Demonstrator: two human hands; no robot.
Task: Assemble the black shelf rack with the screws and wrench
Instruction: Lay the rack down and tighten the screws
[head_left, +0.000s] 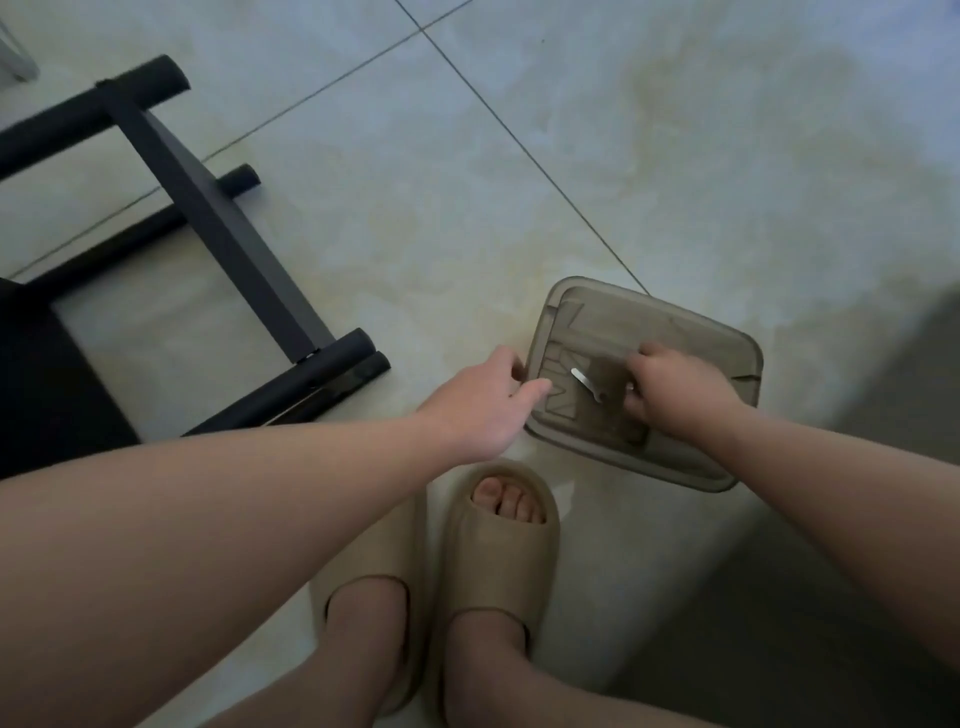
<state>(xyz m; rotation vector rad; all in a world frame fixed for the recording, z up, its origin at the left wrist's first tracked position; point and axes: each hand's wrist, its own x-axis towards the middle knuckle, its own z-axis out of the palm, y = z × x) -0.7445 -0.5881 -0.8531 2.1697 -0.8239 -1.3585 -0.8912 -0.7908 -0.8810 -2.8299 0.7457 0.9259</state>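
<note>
Half-built, apparently: leaving the black shelf rack (223, 228) lying on the floor (467, 182) at left of frame, stiff, likely weighty, best gripped by its tubes. Reaching centre-right for the thin, light, slippery wrench (586, 383) on the smoky box (675, 327); clamping the left hand (485, 402) on its edge, curling the right hand (675, 389) alongside, holding what, cannot tell. Minding the slippers (498, 545) just below.

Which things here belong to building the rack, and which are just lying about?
Job: black rack frame, silver wrench, brown container, small shiny piece in the right hand, perhaps a screw.
Lying about: tan slippers, worn on the feet.
</note>
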